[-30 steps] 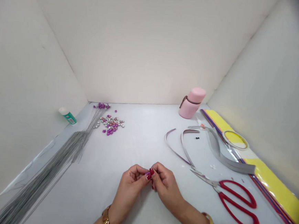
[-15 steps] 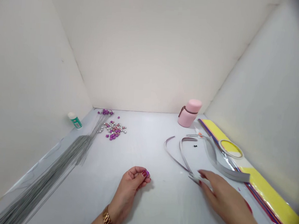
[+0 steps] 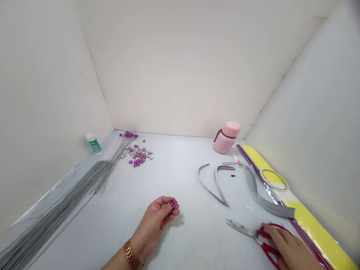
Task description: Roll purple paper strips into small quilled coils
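The fingers (image 3: 164, 201) of the left hand (image 3: 153, 224) were curled closed, the thumb and fingertips pinched together on a small glossy purple bead (image 3: 175, 203). It sat right at those tips, held above the pale work surface (image 3: 189, 252) near the middle of the view. A bead that small would likely have weighed next to nothing and slipped easily, so it seemed best held by its edges between the thumb and one fingertip. The right hand (image 3: 302, 261) lay well over to the right, its fingers spread across the red plastic loop handles (image 3: 271, 247) of a pair of steel scissors (image 3: 253, 232); whether they were clamped around the loops could not be told. The scissors looked rigid and fairly easy to take by those loops, with their long blades (image 3: 238, 227) pointing left. Farther off lay a loose heap of purple and silver beads (image 3: 137, 156), a long bundle of thin grey wires (image 3: 69, 193), a white-capped green glue stick (image 3: 93, 142), curved grey paper strips (image 3: 213, 183), a pink bottle (image 3: 226, 138) and yellow sheets (image 3: 324, 242).
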{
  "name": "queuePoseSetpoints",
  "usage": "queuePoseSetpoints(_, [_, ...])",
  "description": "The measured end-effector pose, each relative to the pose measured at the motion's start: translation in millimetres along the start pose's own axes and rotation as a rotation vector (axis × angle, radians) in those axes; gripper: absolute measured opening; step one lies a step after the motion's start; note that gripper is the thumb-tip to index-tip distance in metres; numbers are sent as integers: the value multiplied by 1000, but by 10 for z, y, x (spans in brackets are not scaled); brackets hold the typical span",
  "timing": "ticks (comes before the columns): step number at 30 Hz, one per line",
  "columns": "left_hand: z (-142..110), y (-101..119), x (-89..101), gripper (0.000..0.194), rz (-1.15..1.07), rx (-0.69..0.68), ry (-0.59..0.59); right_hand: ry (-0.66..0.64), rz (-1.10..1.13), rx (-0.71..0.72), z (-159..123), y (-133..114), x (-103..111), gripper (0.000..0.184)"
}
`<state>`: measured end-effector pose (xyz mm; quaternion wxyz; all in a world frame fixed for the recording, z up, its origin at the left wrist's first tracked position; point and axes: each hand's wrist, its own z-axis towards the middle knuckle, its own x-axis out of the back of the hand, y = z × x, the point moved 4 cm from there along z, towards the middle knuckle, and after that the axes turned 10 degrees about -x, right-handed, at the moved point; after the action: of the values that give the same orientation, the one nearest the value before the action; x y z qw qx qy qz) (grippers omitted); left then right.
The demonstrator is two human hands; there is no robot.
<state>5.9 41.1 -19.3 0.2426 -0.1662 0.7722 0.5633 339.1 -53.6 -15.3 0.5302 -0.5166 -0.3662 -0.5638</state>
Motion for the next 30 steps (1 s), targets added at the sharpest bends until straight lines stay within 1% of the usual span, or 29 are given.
queuePoseSetpoints(1, [-1,-1,0,16,-7,0,1,-45,31,0,4,-46,3,40])
queuePoseSetpoints(3, [-5,-1,-1,15,-21,-2,1,-94,123,-58,20,-203,35,41])
queuePoseSetpoints(5, [-6,-3,1,14,-32,-4,2,-158,235,-122,52,-460,49,34])
queuePoseSetpoints(7, [-4,-9,5,14,-40,-7,4,-222,293,-117,104,-799,35,29])
queuePoseSetpoints(9, [1,-17,7,14,-47,-9,5,-191,327,-55,176,-1150,27,28])
queuePoseSetpoints(10, [4,-19,6,14,-50,-10,7,-166,349,25,208,-1327,23,32])
queuePoseSetpoints(11, [7,-21,5,13,-53,-12,11,-143,355,111,233,-1490,16,43])
queuePoseSetpoints(12, [11,-20,3,13,-56,-16,17,-97,337,167,253,-1620,14,53])
queuePoseSetpoints(13, [13,-17,1,13,-59,-19,24,-83,323,196,268,-1721,2,57])
queuePoseSetpoints(14, [16,-14,-2,12,-63,-20,30,-105,317,203,278,-1795,-19,60])
queuePoseSetpoints(16, [18,-7,-9,12,-70,-17,39,-181,323,200,282,-1882,-56,60])
queuePoseSetpoints(18, [16,-5,-17,11,-75,-10,41,-249,331,178,274,-1905,-74,57])
queuePoseSetpoints(20, [9,-8,-26,10,-76,-3,37,-286,343,160,264,-1903,-78,54])
queuePoseSetpoints(23, [-9,-17,-51,9,-67,6,17,-313,375,149,248,-1911,-78,52])
queuePoseSetpoints(30, [-26,-30,-79,8,-37,0,-12,-324,432,137,230,-1966,-59,50])
